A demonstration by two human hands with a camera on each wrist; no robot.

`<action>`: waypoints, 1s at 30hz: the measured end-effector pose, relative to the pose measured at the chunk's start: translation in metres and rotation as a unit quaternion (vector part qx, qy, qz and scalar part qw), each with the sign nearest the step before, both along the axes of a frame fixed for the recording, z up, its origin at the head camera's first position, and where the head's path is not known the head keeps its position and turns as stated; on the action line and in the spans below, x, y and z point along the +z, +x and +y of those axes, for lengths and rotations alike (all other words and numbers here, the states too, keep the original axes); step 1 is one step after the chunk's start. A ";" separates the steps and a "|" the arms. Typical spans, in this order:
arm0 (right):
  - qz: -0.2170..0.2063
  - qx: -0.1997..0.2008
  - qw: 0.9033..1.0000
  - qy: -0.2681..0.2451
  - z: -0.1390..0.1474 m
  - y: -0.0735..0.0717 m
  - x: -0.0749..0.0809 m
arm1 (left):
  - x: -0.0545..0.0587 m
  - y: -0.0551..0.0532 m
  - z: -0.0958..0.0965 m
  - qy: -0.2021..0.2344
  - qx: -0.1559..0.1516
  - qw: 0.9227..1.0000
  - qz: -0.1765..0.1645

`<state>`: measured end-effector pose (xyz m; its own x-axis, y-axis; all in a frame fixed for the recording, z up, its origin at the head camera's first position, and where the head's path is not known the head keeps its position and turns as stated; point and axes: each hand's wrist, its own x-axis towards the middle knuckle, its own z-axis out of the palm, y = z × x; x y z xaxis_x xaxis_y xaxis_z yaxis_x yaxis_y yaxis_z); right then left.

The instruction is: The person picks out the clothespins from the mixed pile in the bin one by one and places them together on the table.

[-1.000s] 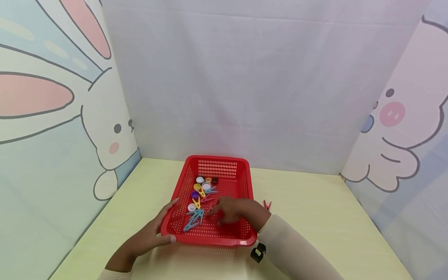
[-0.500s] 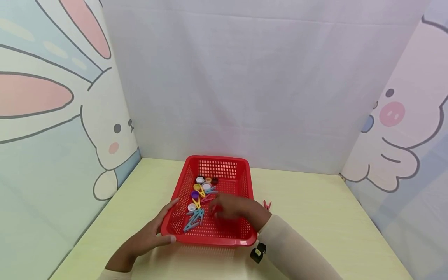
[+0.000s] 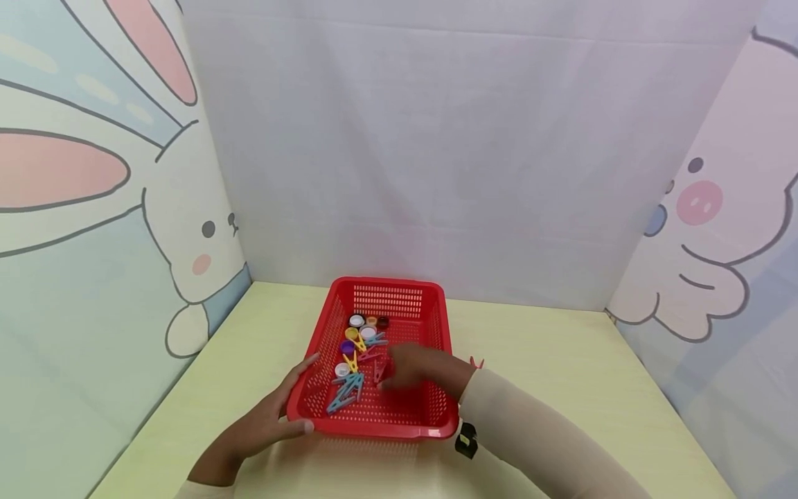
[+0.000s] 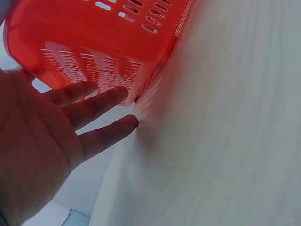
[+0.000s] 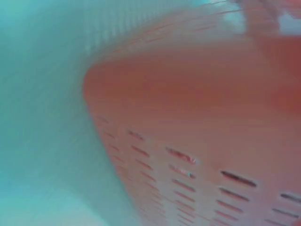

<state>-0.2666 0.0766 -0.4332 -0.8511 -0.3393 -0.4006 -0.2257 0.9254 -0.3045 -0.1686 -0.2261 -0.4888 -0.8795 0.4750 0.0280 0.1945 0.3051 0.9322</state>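
Observation:
A red plastic basket (image 3: 399,431) stands on the table with several clothespins and bottle caps inside, mostly along its left side. My left hand (image 3: 264,419) rests at its near left corner, fingers extended on the outer wall and thumb along the front rim. In the left wrist view, the left palm and straight fingers (image 4: 101,134) show beside the perforated wall. Inside the basket, my right hand (image 3: 405,367) is blurred, just right of a red clothespin (image 3: 379,372); its fingertips are unclear. Several blue clothespins (image 3: 346,389) lie left of it. The right wrist view shows only the blurred basket wall (image 5: 178,94).
Another red clothespin (image 3: 476,362) lies on the table right of the basket, partly behind the right sleeve (image 3: 530,430). A small black block (image 3: 466,441) sits by that sleeve. Printed side walls (image 3: 187,277) and a pale back cloth (image 3: 430,166) enclose the table.
My right hand has shifted slightly right, and the red clothespin by its fingers shows more fully. The right sleeve moved up and right, covering more of the outside clothespin. My left hand stays put.

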 end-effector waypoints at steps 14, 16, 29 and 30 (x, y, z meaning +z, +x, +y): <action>-0.010 -0.073 0.993 -0.091 -0.008 -0.005 -0.003 | 0.001 -0.002 0.000 -0.002 0.001 1.000 0.003; -0.008 -0.070 0.993 -0.096 -0.009 -0.005 -0.003 | 0.001 -0.002 -0.001 0.001 -0.001 1.000 0.003; -0.008 0.019 0.991 -0.133 -0.004 -0.003 0.000 | -0.003 -0.003 -0.001 0.001 0.000 1.000 -0.001; -0.013 0.027 0.990 -0.137 -0.004 -0.003 -0.001 | -0.004 -0.003 -0.001 0.001 0.000 1.000 -0.001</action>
<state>-0.2701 0.0729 -0.4339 -0.8190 -0.4834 -0.3090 -0.2619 0.7942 -0.5483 -0.1719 -0.2273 -0.4923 -0.8794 0.4753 0.0276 0.1932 0.3032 0.9331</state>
